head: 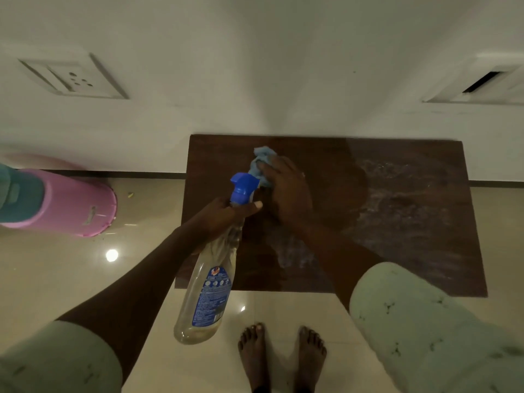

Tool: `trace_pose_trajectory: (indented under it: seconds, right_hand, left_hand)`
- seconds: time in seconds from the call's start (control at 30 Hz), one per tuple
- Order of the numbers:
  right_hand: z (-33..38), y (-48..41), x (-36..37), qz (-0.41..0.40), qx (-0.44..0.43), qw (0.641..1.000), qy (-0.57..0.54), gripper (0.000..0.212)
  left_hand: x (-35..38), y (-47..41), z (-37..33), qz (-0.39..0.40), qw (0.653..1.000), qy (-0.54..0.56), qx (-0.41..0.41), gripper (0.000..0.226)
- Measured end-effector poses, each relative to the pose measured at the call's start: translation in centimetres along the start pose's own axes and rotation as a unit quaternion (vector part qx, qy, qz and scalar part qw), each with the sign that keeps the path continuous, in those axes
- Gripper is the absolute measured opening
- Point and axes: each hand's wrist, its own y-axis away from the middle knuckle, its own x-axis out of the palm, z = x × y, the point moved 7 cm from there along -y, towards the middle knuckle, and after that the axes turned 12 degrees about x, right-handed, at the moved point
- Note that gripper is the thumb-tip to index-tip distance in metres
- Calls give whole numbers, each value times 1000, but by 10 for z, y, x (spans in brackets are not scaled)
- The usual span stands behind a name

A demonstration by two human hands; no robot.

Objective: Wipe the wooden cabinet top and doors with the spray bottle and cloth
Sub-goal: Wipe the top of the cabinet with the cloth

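Note:
The dark wooden cabinet top (pixel 411 222) fills the middle and right of the view, with wet, foamy streaks across its right half. My right hand (pixel 286 191) presses a crumpled light blue cloth (pixel 262 160) against the top's far left part. My left hand (pixel 226 215) grips the neck of a clear spray bottle (pixel 207 290) with a blue trigger head, held above the cabinet's left front corner with its base tilted toward me. The cabinet doors are hidden below the top.
A pink bucket (pixel 76 205) stands on the glossy tiled floor to the left. A white wall with a socket plate (pixel 73 78) runs behind the cabinet. My bare feet (pixel 280 355) stand on the floor in front of it.

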Motion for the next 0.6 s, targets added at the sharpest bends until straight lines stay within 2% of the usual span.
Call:
trace_pose_trajectory:
  seconds: [0.07, 0.13, 0.23, 0.3, 0.33, 0.4, 0.5, 0.6]
  right_hand:
    - [4, 19, 8, 25, -47, 999, -3, 45]
    - [-18, 24, -9, -11, -52, 998, -18, 43]
    - [-76, 27, -40, -104, 31, 994, -20, 45]
    - [-88, 34, -44, -113, 90, 989, -4, 48]
    - [-77, 41, -39, -111, 90, 990, 1, 48]
    - [-40, 59, -20, -78, 58, 995, -6, 48]
    - [15, 97, 14, 3, -25, 999, -35, 49]
    - [15, 111, 12, 10, -90, 996, -25, 47]
  left_hand:
    - [4, 3, -3, 4, 1000, 1, 12, 15]
    - [4, 7, -3, 10, 1000, -1, 13, 16]
    - [-5, 15, 6, -6, 1000, -5, 4, 21]
    - [-11, 22, 10, -22, 1000, 0, 1, 29]
    - [-13, 26, 12, -30, 1000, 4, 1, 34]
    - [-12, 33, 12, -36, 999, 13, 1, 33]
    - [-2, 42, 11, -27, 999, 21, 8, 16]
    - [5, 47, 12, -32, 999, 14, 10, 14]
